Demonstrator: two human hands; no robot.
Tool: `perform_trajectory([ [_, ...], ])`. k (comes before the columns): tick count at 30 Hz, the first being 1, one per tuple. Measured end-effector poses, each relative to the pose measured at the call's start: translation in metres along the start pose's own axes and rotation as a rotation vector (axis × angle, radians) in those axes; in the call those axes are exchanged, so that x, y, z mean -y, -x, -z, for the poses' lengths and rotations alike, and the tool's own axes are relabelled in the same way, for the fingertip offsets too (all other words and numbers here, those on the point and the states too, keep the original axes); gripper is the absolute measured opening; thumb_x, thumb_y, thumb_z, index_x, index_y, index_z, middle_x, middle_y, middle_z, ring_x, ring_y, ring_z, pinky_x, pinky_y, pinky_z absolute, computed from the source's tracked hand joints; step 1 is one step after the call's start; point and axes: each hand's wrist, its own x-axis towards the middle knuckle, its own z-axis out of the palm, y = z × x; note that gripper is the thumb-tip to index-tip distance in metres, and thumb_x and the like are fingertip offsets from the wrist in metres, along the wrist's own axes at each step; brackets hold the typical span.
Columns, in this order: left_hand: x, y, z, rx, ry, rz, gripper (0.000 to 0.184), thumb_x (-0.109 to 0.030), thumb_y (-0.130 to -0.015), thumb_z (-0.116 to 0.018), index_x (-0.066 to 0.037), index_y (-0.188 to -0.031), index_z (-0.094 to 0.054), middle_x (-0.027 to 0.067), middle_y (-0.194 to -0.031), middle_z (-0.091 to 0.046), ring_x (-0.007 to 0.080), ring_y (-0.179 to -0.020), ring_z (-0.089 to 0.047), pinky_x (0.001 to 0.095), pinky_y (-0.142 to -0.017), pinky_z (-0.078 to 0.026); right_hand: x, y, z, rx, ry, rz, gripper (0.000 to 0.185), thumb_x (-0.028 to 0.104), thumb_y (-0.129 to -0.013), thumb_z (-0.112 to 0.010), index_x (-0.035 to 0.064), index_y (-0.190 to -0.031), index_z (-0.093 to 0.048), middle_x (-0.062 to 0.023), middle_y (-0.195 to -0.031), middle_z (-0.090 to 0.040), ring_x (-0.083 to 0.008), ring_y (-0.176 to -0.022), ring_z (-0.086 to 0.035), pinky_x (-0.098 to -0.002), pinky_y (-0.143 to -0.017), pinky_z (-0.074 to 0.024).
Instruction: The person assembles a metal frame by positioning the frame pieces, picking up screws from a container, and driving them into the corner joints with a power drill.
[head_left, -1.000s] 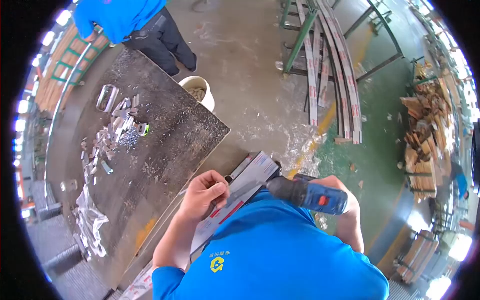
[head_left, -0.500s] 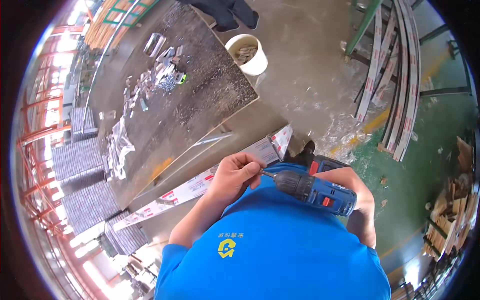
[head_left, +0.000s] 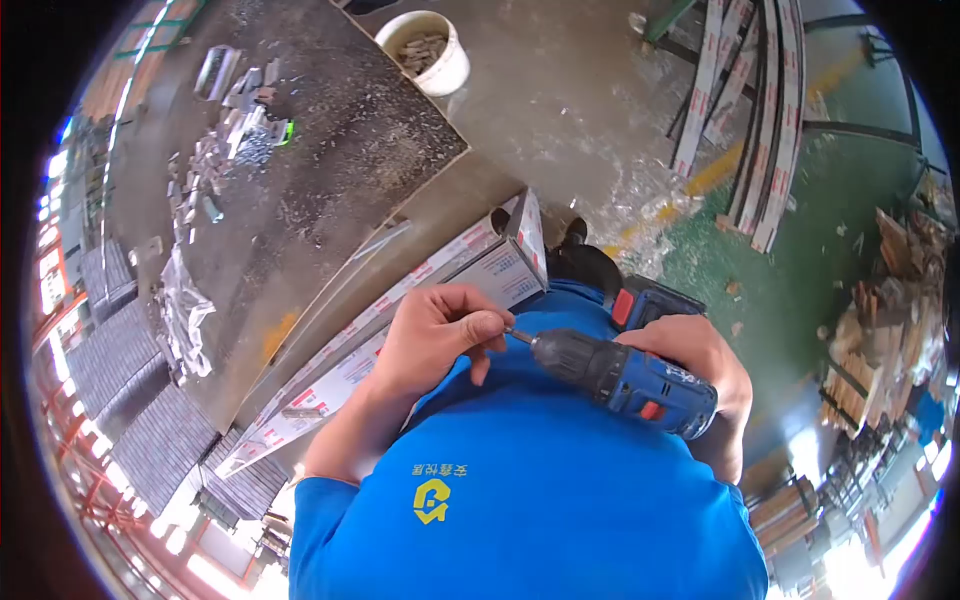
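My right hand (head_left: 695, 360) is wrapped around a blue and black cordless drill (head_left: 640, 385), held in front of my blue shirt with its chuck pointing left. A thin metal bit (head_left: 521, 336) sticks out of the chuck. At its tip, my left hand (head_left: 435, 335) pinches with thumb and forefinger; whatever small piece is between them is too small to name. Just beyond my left hand lie long profiles (head_left: 495, 275) wrapped in white film with red print. Their near part is hidden behind my left hand and forearm.
A dark worktable (head_left: 330, 150) stands ahead-left, with metal pieces (head_left: 245, 130) scattered on it. By its corner is a white bucket (head_left: 445, 75) of small pieces. Film-wrapped strips (head_left: 745, 130) rest on a rack at right. Scrap (head_left: 860, 350) is piled far right, and stacked profiles (head_left: 165, 425) stand left.
The view has shifted, so the table and bucket sit further up and left. Both hands keep their hold at the drill and its bit. More of the wrapped profiles shows.
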Motion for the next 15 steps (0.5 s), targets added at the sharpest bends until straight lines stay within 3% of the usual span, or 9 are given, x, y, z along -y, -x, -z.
perform_trajectory([
  [5, -0.002, -0.008, 0.005, -0.042, -0.024, 0.098, 0.027, -0.018, -0.096, -0.074, 0.008, -0.101, -0.068, 0.0142, -0.083, -0.071, 0.0176, -0.056, -0.065, 0.0286, -0.050, -0.052, -0.017, -0.007, 0.002, 0.108, -0.041, -0.020, 0.062, 0.039, -0.079, -0.083, -0.0033, -0.122, -0.068, -0.0163, -0.089, -0.071, -0.0356, -0.080, -0.070, -0.0420, -0.072, -0.0533],
  [8, 0.003, -0.012, -0.005, -0.038, 0.175, 0.132, 0.032, -0.021, -0.095, -0.076, 0.007, -0.108, -0.068, 0.0150, -0.085, -0.071, 0.0182, -0.062, -0.067, 0.0298, -0.051, -0.053, -0.018, -0.011, 0.012, 0.045, -0.078, -0.080, 0.065, 0.039, -0.076, -0.081, -0.0034, -0.123, -0.069, -0.0148, -0.084, -0.068, -0.0349, -0.077, -0.066, -0.0425, -0.071, -0.0497],
  [10, 0.012, -0.014, -0.018, -0.091, 0.235, -0.086, 0.044, -0.024, -0.093, -0.078, 0.006, -0.122, -0.063, 0.0173, -0.094, -0.073, 0.0180, -0.070, -0.068, 0.0298, -0.056, -0.055, -0.032, -0.014, 0.017, 0.020, -0.114, -0.033, 0.066, 0.040, -0.074, -0.081, -0.0035, -0.122, -0.069, -0.0146, -0.083, -0.067, -0.0348, -0.077, -0.065, -0.0424, -0.071, -0.0486],
  [11, 0.019, -0.017, -0.017, -0.133, 0.125, -0.214, 0.063, -0.029, -0.086, -0.084, 0.004, -0.132, -0.058, 0.0191, -0.109, -0.072, 0.0237, -0.084, -0.070, 0.0337, -0.069, -0.058, -0.039, -0.016, 0.022, -0.028, -0.127, 0.013, 0.068, 0.041, -0.073, -0.080, -0.0036, -0.122, -0.070, -0.0144, -0.083, -0.066, -0.0348, -0.077, -0.064, -0.0423, -0.071, -0.0475],
  [12, 0.025, -0.020, -0.018, -0.330, -0.414, -0.384, 0.070, -0.031, -0.082, -0.086, 0.003, -0.135, -0.056, 0.0195, -0.119, -0.068, 0.0285, -0.095, -0.068, 0.0380, -0.079, -0.056, -0.044, -0.021, 0.029, -0.054, -0.020, 0.103, 0.066, 0.041, -0.074, -0.078, -0.0053, -0.119, -0.070, -0.0163, -0.085, -0.067, -0.0343, -0.076, -0.064, -0.0413, -0.071, -0.0475],
  [13, 0.031, -0.023, -0.019, -0.511, -0.970, -0.514, 0.078, -0.033, -0.078, -0.089, 0.002, -0.138, -0.053, 0.0198, -0.129, -0.064, 0.0333, -0.106, -0.066, 0.0423, -0.090, -0.055, -0.040, -0.025, 0.040, -0.084, -0.034, 0.011, 0.061, 0.039, -0.077, -0.076, -0.0058, -0.119, -0.070, -0.0165, -0.088, -0.069, -0.0324, -0.078, -0.065, -0.0407, -0.073, -0.0483],
  [14, 0.045, -0.027, -0.018, -0.603, -1.254, -0.502, 0.096, -0.042, -0.069, -0.091, 0.000, -0.144, -0.047, 0.0199, -0.147, -0.050, 0.0412, -0.131, -0.049, 0.0524, -0.111, -0.038, -0.031, -0.029, 0.047, -0.116, -0.047, -0.084, 0.057, 0.036, -0.080, -0.074, -0.0063, -0.118, -0.070, -0.0166, -0.091, -0.071, -0.0306, -0.079, -0.066, -0.0401, -0.074, -0.0491],
  [15, 0.054, -0.032, -0.022, -0.628, -1.370, -0.362, 0.109, -0.044, -0.064, -0.093, -0.002, -0.150, -0.040, 0.0188, -0.152, -0.044, 0.0427, -0.138, -0.041, 0.0538, -0.116, -0.031, -0.022, -0.019, 0.040, -0.379, -0.209, -0.291, 0.048, 0.029, -0.086, -0.070, -0.0072, -0.117, -0.070, -0.0163, -0.101, -0.072, -0.0275, -0.088, -0.067, -0.0386, -0.082, -0.0513],
])
